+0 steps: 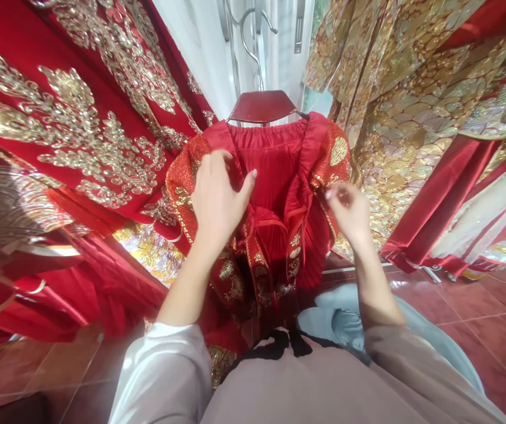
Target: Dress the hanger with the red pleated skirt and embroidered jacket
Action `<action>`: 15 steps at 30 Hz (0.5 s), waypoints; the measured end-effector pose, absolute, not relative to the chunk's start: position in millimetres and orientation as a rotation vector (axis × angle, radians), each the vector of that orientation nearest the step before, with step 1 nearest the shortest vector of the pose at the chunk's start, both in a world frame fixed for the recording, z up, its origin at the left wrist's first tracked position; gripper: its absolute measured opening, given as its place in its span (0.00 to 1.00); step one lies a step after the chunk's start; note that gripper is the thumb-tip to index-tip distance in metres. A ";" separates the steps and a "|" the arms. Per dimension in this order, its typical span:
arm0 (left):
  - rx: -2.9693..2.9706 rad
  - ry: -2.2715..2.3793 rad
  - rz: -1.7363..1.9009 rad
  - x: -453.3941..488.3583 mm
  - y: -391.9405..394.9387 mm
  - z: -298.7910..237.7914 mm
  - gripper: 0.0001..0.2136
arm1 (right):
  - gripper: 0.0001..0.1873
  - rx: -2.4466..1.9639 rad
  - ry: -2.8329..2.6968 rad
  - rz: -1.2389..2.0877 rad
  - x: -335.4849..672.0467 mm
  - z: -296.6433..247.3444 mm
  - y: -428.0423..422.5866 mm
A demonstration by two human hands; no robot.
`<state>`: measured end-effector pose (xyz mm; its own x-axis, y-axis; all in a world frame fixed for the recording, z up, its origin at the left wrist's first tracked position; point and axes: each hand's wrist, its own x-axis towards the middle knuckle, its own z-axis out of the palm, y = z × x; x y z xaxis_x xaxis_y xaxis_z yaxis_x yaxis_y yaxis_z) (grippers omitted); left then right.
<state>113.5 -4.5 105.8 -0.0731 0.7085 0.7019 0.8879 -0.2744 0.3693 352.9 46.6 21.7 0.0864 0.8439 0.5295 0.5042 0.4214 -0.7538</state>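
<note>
A red costume jacket [274, 171] with gold sequins and embroidery hangs in front of me on a dark red hanger [264, 106]. My left hand [218, 197] rests on its left shoulder, thumb spread away from the fingers; the fingertips partly disappear against the fabric. At the other side, my right hand [350, 211] has its fingers curled and pinched at the gold-trimmed edge of the sleeve. The gathered neckline and pleated red lining show between my hands. Narrow red ties hang at the open front.
A red gown [98, 135] with silver-gold beading hangs at left. Gold scale-patterned costumes [420, 171] hang at right. The hanger's metal hook [253, 50] sits on a rack before a white curtain. Below are reddish floor tiles [495, 318] and a pale blue rounded object [433, 335].
</note>
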 end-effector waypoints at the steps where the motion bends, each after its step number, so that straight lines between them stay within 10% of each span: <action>1: -1.879 -1.772 -1.341 118.4 5.2 102.9 0.18 | 0.15 -1.207 -1.464 0.214 344.0 37.5 58.3; 8: -1.638 -1.951 -1.548 105.4 30.9 86.9 0.17 | 0.14 -1.290 -1.536 -0.113 302.2 58.9 113.0; 15: -2.088 -2.030 -1.539 49.5 7.4 122.9 0.13 | 0.15 -1.203 -1.558 0.450 370.4 101.4 114.9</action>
